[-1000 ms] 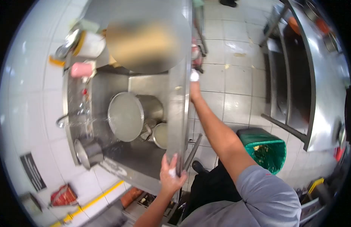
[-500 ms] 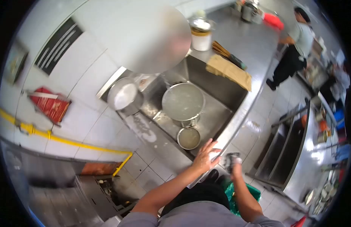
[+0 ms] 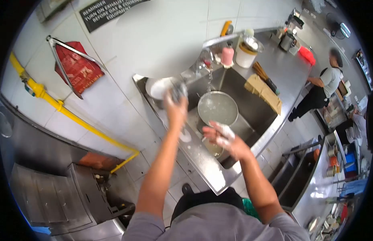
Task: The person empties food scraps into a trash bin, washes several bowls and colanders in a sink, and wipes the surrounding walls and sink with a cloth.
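Left hand ahead, right hand loose

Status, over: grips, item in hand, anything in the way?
Left grip on blurred grey item, near sink-edge pot. Right grip open, sudsy, over sink. Possible obstacle: big pot in sink, water running in.

A dark grey, rounded wad, its material obscured by blur, is held in the left hand's grip, overlapping the right edge of a silvery, round metal pot in view; contact cannot be determined. The pot, whitish inside and partly hidden, stands open-topped at the far-left corner of the stainless-steel sink.
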The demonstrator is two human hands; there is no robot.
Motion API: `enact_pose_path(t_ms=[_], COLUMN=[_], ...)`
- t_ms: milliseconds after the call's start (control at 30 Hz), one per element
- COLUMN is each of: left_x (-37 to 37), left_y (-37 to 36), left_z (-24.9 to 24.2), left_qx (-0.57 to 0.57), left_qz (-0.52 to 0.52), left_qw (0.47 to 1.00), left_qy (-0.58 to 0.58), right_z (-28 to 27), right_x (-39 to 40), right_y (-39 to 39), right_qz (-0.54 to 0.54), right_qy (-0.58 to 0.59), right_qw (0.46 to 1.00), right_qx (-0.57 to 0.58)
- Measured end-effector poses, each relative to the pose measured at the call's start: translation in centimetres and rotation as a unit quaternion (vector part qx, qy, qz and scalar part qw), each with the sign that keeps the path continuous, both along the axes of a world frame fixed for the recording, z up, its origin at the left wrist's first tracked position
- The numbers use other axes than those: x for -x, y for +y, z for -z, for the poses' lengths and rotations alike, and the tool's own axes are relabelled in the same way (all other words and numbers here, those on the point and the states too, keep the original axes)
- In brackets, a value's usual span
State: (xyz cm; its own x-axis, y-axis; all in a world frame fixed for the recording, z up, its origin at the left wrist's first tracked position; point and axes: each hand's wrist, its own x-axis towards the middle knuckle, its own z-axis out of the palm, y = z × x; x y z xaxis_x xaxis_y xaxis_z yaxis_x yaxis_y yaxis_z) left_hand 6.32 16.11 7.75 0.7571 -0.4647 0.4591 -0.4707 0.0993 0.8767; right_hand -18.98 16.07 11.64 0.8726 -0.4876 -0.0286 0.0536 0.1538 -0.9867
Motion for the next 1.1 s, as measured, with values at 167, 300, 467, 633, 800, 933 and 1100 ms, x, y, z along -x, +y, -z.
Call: enact_pose_path(t_ms=[167,300,467,633,800,933,1100], left_x=[-12.0,-6.9,6.0,10.6,11.9,12.2,12.2], left_y=[-4.2,-0.5,4.8,4.8,4.2,4.2,3.8], left_z=[-2.8,0.2,10.1,11.7,11.1,11.0,10.9], left_qx=[-0.223,-0.124,-0.358,-0.48,-0.486,-0.488,-0.505], left_qz=[-0.031,-0.075,-0.118,-0.178,-0.219,-0.225,-0.231], left_qw=[0.965,0.971,0.92,0.842,0.833,0.833,0.822], left_qy=[-0.132,-0.188,-0.109,-0.169,-0.147,-0.129,-0.123], right_z=[6.7,18.5,29.2,20.7,25.2,32.5,41.6], right_x=[0.9,1.5,0.6,-4.0,-11.9,-14.4,-12.0], right_y=[-10.7,-18.3,-13.6,-13.2,-25.6,-30.5,-32.0], right_qz=[0.109,-0.405,-0.519,-0.538,-0.216,-0.115,-0.041], right_qy=[0.134,0.271,0.428,0.277,0.319,0.345,0.406], right_qw=[0.985,0.851,0.576,0.742,0.871,0.834,0.85], right_qx=[-0.022,0.195,0.465,0.289,0.307,0.416,0.332])
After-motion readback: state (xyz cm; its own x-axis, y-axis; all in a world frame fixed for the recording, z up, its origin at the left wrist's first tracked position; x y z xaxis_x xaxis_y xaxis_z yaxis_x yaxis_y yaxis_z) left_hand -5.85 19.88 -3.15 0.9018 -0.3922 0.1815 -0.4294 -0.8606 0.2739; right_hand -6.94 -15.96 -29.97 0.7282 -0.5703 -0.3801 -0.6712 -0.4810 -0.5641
